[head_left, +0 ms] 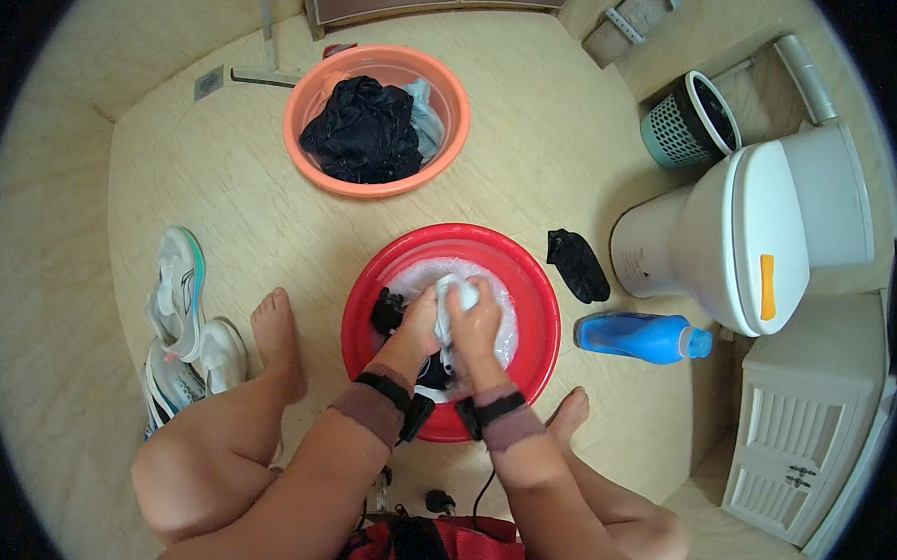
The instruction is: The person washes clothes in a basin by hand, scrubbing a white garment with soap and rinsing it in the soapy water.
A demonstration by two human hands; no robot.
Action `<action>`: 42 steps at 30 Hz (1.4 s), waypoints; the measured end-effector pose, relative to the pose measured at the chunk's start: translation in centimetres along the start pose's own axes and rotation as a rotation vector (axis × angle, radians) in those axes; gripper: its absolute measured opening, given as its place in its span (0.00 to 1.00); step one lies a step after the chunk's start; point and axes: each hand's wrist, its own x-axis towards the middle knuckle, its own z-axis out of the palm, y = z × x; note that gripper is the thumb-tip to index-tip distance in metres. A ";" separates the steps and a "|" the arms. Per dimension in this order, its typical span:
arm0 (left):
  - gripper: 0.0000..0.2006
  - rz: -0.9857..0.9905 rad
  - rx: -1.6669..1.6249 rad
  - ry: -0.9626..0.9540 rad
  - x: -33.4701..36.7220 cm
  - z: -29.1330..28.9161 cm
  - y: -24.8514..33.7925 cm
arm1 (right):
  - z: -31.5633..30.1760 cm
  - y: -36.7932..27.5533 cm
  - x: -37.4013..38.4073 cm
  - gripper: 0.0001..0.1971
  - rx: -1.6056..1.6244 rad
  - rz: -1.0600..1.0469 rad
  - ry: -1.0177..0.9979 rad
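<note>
Gripping white cloth (455,298) | left hand (422,319), right hand (476,326) | garment shape unclear

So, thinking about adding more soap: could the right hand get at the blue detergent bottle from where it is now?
Probably yes. The blue detergent bottle lies on the floor just right of the red basin, nothing between. But the right hand is gripping the white cloth and would have to let go.

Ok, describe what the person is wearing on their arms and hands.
Both hands, left and right, are bare, no gloves. Each wrist carries a mauve-brown cuff edged by a black strap with a small black device, and a thin black cable hangs below.
</note>
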 end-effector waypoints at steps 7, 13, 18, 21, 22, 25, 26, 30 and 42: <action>0.24 0.654 1.303 0.488 -1.8 2.3 1.0 | -1.0 10.7 2.5 0.32 -0.324 0.257 -0.142; 0.29 0.466 1.063 0.474 1.2 -2.4 0.2 | 0.4 11.0 1.0 0.30 -0.471 0.465 -0.316; 0.22 0.332 0.439 0.330 1.5 -1.4 0.5 | 2.0 12.5 5.1 0.20 0.019 0.237 -0.260; 0.19 0.198 0.110 0.095 -0.3 0.1 1.6 | 1.9 7.2 1.7 0.25 0.515 0.080 -0.383; 0.18 0.191 0.118 0.075 -0.8 0.4 2.1 | -0.4 3.2 0.2 0.22 0.444 -0.103 -0.473; 0.18 0.196 0.064 0.016 -1.2 1.0 2.1 | -2.7 -1.0 -3.4 0.18 0.363 -0.188 -0.549; 0.18 0.154 0.070 -0.023 -1.6 0.4 2.2 | -2.7 -1.6 -3.8 0.16 0.327 -0.188 -0.539; 0.16 0.149 0.113 -0.210 -0.8 -2.2 1.0 | -1.5 -0.9 -2.9 0.11 0.162 -0.207 -0.324; 0.32 0.491 1.565 0.188 -0.2 -1.3 4.7 | -6.8 10.6 -0.5 0.22 0.423 0.407 -0.143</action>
